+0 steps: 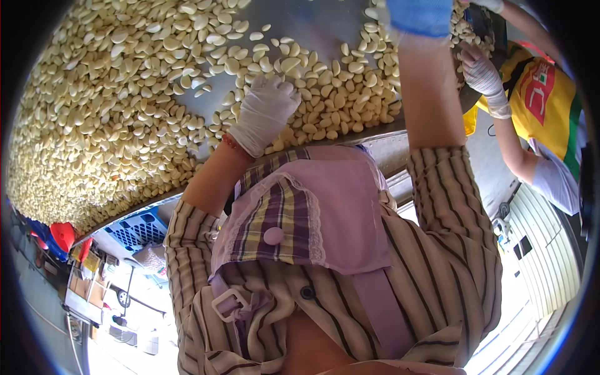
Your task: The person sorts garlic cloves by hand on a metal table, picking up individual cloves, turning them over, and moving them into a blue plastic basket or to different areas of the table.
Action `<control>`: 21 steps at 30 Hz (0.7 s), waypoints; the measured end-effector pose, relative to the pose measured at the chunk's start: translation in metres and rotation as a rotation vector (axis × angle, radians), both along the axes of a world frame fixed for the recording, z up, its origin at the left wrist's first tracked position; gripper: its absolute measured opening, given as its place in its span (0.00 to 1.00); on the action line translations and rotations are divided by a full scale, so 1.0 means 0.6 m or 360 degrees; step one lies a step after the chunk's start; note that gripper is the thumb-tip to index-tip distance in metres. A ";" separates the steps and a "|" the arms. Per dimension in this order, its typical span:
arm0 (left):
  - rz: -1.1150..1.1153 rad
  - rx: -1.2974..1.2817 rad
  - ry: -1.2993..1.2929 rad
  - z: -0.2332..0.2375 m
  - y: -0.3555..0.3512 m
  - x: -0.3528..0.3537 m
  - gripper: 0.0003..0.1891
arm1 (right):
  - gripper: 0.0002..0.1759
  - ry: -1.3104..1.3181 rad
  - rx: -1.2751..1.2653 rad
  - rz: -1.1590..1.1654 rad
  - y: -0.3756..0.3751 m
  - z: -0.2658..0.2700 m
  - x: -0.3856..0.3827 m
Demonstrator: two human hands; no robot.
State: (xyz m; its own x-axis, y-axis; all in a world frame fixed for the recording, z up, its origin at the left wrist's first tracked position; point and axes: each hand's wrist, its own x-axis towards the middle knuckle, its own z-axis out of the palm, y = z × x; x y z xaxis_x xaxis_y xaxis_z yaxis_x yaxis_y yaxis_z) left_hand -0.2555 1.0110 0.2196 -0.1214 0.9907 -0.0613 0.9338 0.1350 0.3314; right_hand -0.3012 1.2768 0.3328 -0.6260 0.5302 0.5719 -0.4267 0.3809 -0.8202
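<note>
Peeled garlic cloves (125, 106) cover much of a metal table (294, 22) in a thick layer. My left hand (265, 112), in a white glove, rests among the cloves near the table's front edge. Its fingers are curled down, and whatever lies under them is hidden. A red beaded bracelet (237, 147) circles that wrist. Stretched forward over the cloves is my right hand (422, 17) in a blue glove, cut off by the top of the view. Its fingers do not show.
At the right, another person in a yellow vest (553, 94) has a white-gloved hand (481, 75) by the cloves. Below the table's left side is a blue plastic crate (139, 230). A red object (62, 236) sits by the left corner. My purple apron (350, 206) touches the front edge.
</note>
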 end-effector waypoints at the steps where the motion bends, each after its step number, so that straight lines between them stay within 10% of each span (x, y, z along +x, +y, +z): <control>1: 0.0025 0.0105 0.0058 0.000 -0.005 0.002 0.07 | 0.16 -0.0143 -0.0108 -0.0063 -0.021 -0.016 0.029; 12: 0.0076 -0.0366 0.0179 0.032 0.034 -0.001 0.08 | 0.22 -0.0921 -0.0702 -0.0148 -0.066 -0.091 0.201; 14: 0.0172 -0.0417 -0.0947 0.102 0.050 -0.056 0.10 | 0.22 -0.0937 -0.0747 -0.0198 -0.061 -0.096 0.210; 18: 0.1080 0.0397 -0.1669 0.279 0.122 -0.193 0.15 | 0.22 -0.0830 -0.0951 -0.0158 -0.073 -0.117 0.207; 21: 0.0780 0.1404 -0.1322 0.304 0.168 -0.310 0.18 | 0.21 -0.0857 -0.0912 -0.0118 -0.077 -0.095 0.179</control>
